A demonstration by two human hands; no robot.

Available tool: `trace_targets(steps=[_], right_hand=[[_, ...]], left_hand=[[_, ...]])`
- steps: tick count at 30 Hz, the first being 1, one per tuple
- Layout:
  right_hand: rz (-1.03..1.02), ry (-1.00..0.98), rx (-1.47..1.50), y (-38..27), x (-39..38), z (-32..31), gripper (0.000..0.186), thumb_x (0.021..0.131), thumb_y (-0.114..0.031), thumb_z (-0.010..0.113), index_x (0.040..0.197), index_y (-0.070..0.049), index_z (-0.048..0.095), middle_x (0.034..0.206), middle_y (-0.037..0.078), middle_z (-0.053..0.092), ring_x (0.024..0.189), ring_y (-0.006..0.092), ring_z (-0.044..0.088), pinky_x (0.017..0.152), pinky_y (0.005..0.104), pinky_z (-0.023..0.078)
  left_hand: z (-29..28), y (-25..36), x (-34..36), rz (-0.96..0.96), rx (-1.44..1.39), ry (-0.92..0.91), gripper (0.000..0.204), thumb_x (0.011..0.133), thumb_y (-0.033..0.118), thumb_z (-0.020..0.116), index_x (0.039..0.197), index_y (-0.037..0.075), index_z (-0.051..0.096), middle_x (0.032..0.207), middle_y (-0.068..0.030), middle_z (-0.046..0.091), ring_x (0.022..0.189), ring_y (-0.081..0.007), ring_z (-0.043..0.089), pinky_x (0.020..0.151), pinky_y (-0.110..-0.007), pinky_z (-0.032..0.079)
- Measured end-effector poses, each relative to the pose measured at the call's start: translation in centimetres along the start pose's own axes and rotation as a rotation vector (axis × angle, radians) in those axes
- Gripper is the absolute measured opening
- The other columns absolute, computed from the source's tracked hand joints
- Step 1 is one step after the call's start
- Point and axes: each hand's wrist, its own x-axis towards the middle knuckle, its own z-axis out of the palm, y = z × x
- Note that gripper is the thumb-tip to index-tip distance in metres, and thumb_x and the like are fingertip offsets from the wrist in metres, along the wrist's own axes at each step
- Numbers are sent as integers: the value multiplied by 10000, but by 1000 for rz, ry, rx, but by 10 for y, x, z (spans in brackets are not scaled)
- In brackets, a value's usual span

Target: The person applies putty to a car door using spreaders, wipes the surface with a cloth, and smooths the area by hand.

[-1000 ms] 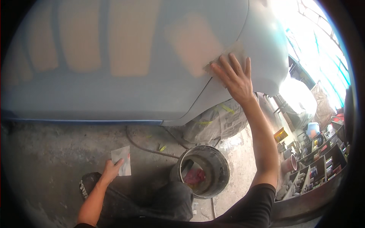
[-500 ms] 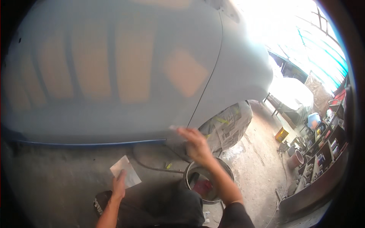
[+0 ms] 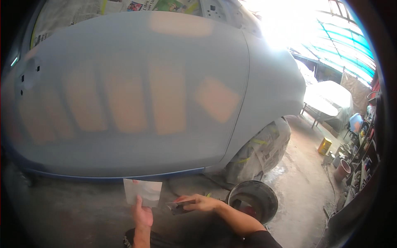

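A pale rectangular sheet of paper with a small red mark is upright in my left hand, the thumb flat against its face. Beside it, my right hand is closed around a thin, dark, flat piece; its exact kind is hard to make out. Both hands are below the car door, apart from it. The door is matt grey with several tan patches, such as the squarish patch near its right edge.
A dark bucket with a red thing inside stands right of my right forearm. Newspaper covers the wheel and the window opening. Farther right are a yellow can, a round table and cluttered shelves.
My right hand has come down from the door's lower edge toward my left hand. The left hand has raised the sheet nearer upright. The view has shifted, showing more of the door's top.
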Motion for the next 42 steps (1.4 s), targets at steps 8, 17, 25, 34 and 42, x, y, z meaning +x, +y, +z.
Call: trace_targets(steps=[8,17,25,34,42], right_hand=[[-101,11,-7,6,-1,15,438,999,-107,560,1437,-118,547,1541,111,420,1413,243,384,1101,346,382],[-138,96,21,10,-6,13,466,1004,-128,533,1469,-122,502,1459,156,518,1307,229,510,1070,361,439],[-216,135,-18,6,-22,10,444,996,-111,523,1440,-91,526,1350,127,621,1200,214,581,1045,351,441],[-384,229,-183,-7,-24,9,497,923,11,494,1408,-81,555,1417,168,570,1305,298,533,1094,370,404],[-217,254,-443,12,-13,12,591,771,106,442,1328,-10,599,1382,248,558,1320,418,496,1132,421,381]], left_hand=[[-7,-20,-6,-199,55,-56,496,995,208,601,1446,75,445,1386,-72,563,1283,-259,521,1088,-473,392],[6,-21,-13,-251,170,-155,470,982,270,634,1401,105,499,1377,-62,575,1270,-267,527,1062,-467,400],[3,-13,-18,-248,331,-209,461,987,304,634,1387,108,515,1339,-60,603,1243,-262,544,1025,-458,423],[18,77,-34,449,723,54,509,1033,481,461,1285,58,589,1143,-63,556,974,-164,493,858,-319,397],[234,147,-55,414,485,-992,634,970,731,285,970,229,673,1372,-100,385,1242,-296,380,1071,-515,370]])
